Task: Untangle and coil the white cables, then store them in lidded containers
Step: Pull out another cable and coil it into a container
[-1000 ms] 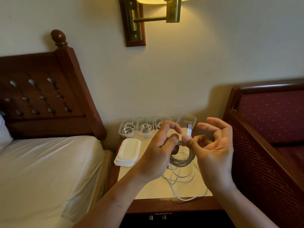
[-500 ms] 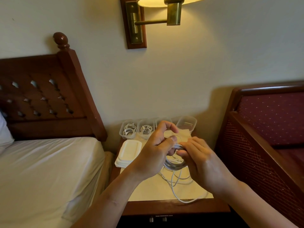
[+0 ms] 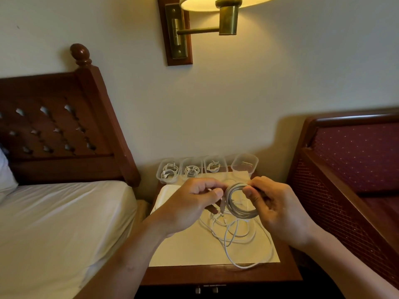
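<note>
You're in a bedroom: a bed (image 3: 54, 223) with a white sheet and a carved dark-wood headboard (image 3: 54, 130) lies at your left. A nightstand (image 3: 216, 275) sits between it and 1 red-upholstered wooden frame (image 3: 356, 156) at your right. A brass wall lamp (image 3: 226, 16) glows above the nightstand's far edge.

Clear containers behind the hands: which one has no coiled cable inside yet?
The rightmost container: it looks empty, while the three containers left of it each hold a coiled white cable.
</note>
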